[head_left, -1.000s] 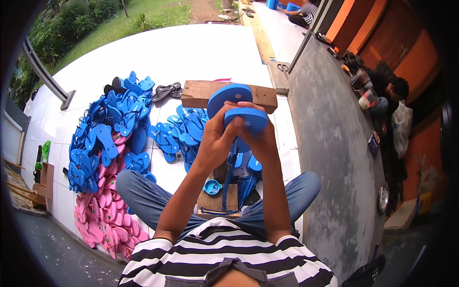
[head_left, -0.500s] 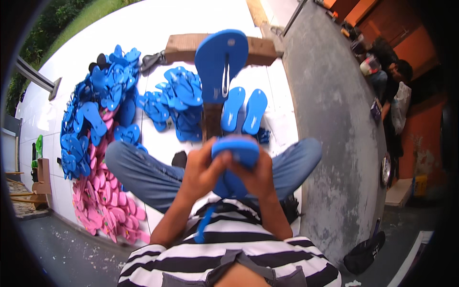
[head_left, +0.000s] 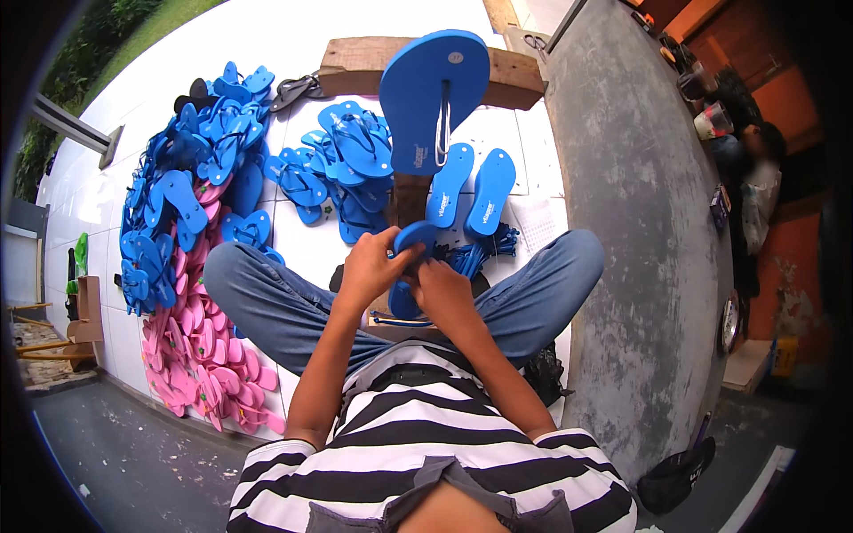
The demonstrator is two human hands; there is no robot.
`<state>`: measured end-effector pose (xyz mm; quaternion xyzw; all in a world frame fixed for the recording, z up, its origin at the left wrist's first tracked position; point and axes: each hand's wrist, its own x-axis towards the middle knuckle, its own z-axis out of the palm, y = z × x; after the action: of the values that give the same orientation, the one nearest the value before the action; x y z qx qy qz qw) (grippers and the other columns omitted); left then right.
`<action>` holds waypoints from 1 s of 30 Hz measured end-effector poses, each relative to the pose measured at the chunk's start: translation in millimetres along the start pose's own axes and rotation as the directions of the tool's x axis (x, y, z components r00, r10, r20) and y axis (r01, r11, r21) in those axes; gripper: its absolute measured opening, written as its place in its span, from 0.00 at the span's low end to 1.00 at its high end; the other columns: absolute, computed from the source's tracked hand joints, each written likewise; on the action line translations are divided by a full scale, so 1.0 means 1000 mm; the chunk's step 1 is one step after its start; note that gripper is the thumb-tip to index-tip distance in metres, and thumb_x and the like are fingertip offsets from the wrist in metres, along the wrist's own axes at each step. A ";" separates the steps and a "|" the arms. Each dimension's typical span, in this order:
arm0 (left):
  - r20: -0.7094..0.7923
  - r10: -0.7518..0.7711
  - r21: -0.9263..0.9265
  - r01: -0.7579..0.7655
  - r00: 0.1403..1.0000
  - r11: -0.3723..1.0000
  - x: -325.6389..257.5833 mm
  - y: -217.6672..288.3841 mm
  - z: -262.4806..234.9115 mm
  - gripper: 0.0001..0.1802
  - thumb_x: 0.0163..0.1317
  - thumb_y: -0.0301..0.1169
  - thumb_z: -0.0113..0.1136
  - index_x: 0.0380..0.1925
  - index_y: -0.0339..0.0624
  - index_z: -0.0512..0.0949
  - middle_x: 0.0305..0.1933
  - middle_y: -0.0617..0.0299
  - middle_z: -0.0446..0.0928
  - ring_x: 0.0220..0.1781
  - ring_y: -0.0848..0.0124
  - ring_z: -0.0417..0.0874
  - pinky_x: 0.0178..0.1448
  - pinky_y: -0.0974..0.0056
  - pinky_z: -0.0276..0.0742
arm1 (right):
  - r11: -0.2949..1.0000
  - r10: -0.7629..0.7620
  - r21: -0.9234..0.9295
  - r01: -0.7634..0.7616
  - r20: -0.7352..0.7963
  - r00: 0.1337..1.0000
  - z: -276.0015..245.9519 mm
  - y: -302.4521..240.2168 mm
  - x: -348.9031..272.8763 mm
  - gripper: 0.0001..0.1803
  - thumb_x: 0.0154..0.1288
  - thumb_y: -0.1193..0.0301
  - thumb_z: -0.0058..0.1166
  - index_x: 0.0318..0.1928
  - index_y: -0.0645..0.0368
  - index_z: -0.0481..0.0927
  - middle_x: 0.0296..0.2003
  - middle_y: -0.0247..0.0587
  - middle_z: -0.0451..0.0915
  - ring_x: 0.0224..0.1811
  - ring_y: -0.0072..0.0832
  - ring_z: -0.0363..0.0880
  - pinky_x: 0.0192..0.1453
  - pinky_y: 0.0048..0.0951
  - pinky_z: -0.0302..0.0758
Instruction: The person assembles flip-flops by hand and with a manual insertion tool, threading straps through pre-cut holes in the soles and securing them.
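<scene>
Between my hands is a blue flip-flop, tilted on edge above my lap. My left hand is closed round one side of it, thumb and fingers pinching the sole. Against its lower part, my right hand has its fingers curled in; the exact grip is partly hidden. Just beyond stands a wooden stand with a large blue sole on it, and a pale metal loop at its slot. Two loose blue soles lie side by side to the right, next to a bundle of blue straps.
Left on the white tiles are a big heap of blue flip-flops, pink flip-flops and a smaller blue pile. A dark sandal lies by the stand. A grey concrete strip runs along the right, with another person beyond.
The flip-flop has gone from raised close to me to lower and tilted, my hands moving with it. The blue strap that hung before my shirt no longer shows there. The view has shifted slightly.
</scene>
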<state>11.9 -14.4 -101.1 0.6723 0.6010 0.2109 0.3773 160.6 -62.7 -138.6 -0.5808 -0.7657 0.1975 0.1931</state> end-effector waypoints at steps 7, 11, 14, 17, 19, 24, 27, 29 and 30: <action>-0.376 0.129 0.133 -0.084 0.917 0.987 0.010 -0.056 0.009 0.20 0.58 0.47 0.69 0.35 0.40 0.86 0.24 0.52 0.77 0.28 0.62 0.77 0.34 0.58 0.73 | 0.857 0.013 0.503 -0.111 0.195 0.981 -0.013 -0.013 -0.023 0.09 0.67 0.67 0.51 0.37 0.61 0.76 0.30 0.51 0.76 0.34 0.47 0.78 0.36 0.42 0.71; -0.229 -0.059 -0.416 -0.043 0.972 0.908 0.007 -0.025 -0.013 0.20 0.64 0.45 0.66 0.37 0.36 0.83 0.29 0.56 0.82 0.31 0.74 0.81 0.34 0.66 0.74 | 0.831 -0.017 0.544 -0.115 0.232 0.973 -0.051 -0.020 -0.022 0.13 0.68 0.63 0.55 0.38 0.62 0.76 0.33 0.49 0.77 0.33 0.44 0.77 0.38 0.38 0.73; -0.205 0.119 -0.566 -0.217 0.971 0.795 0.008 0.004 -0.041 0.15 0.66 0.34 0.64 0.45 0.34 0.76 0.35 0.57 0.83 0.37 0.76 0.82 0.41 0.71 0.76 | 0.846 0.181 0.525 -0.098 -0.108 0.978 -0.079 -0.037 -0.007 0.09 0.66 0.69 0.59 0.42 0.61 0.78 0.40 0.47 0.77 0.38 0.41 0.79 0.41 0.36 0.75; -0.283 0.440 -0.565 -0.518 0.852 0.642 0.002 0.043 -0.052 0.15 0.65 0.28 0.64 0.47 0.36 0.71 0.38 0.54 0.82 0.40 0.72 0.82 0.43 0.69 0.76 | 0.849 0.136 0.514 0.124 -0.440 0.887 -0.099 -0.043 0.020 0.15 0.59 0.78 0.63 0.48 0.60 0.80 0.46 0.44 0.76 0.43 0.40 0.79 0.44 0.35 0.77; -0.286 0.612 -0.556 -0.648 0.737 0.520 0.000 0.062 -0.061 0.22 0.54 0.24 0.68 0.47 0.41 0.68 0.44 0.51 0.76 0.46 0.64 0.79 0.51 0.61 0.73 | 0.896 -0.115 0.310 0.318 -0.530 0.840 -0.107 -0.033 0.033 0.19 0.56 0.81 0.64 0.50 0.59 0.80 0.46 0.43 0.77 0.45 0.41 0.79 0.45 0.37 0.78; -0.451 0.762 -0.363 -0.875 0.465 0.319 0.021 0.078 -0.065 0.32 0.41 0.28 0.75 0.45 0.47 0.66 0.44 0.53 0.71 0.46 0.61 0.74 0.53 0.57 0.70 | 0.902 -0.165 0.210 0.377 -0.640 0.751 -0.130 -0.051 0.046 0.24 0.49 0.87 0.65 0.50 0.61 0.82 0.46 0.43 0.78 0.47 0.37 0.80 0.46 0.33 0.82; -0.490 0.745 -0.347 -0.885 0.453 0.310 0.032 0.081 -0.068 0.33 0.39 0.28 0.77 0.44 0.47 0.65 0.43 0.53 0.71 0.45 0.61 0.74 0.50 0.58 0.71 | 0.819 -0.070 0.373 0.436 -0.690 0.720 -0.126 -0.049 0.050 0.19 0.53 0.85 0.66 0.47 0.62 0.80 0.45 0.45 0.80 0.48 0.38 0.83 0.48 0.32 0.83; -0.515 0.729 -0.348 -0.887 0.451 0.303 0.037 0.086 -0.070 0.33 0.40 0.27 0.77 0.43 0.47 0.65 0.43 0.53 0.72 0.44 0.62 0.75 0.48 0.60 0.71 | 0.753 -0.048 0.433 0.495 -0.715 0.698 -0.125 -0.044 0.057 0.16 0.55 0.83 0.67 0.43 0.62 0.77 0.43 0.47 0.82 0.48 0.40 0.85 0.49 0.34 0.83; -0.527 0.717 -0.353 -0.885 0.456 0.303 0.038 0.088 -0.070 0.32 0.40 0.27 0.77 0.43 0.47 0.65 0.42 0.53 0.72 0.43 0.63 0.76 0.47 0.60 0.72 | 0.769 -0.049 0.423 0.480 -0.709 0.703 -0.127 -0.044 0.059 0.16 0.54 0.83 0.67 0.43 0.62 0.78 0.43 0.47 0.82 0.48 0.40 0.85 0.49 0.34 0.83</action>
<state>24.6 41.0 3.4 0.6925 0.1262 0.6343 0.3195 176.7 -6.9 -4.4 -0.4011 -0.6267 0.1701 0.6461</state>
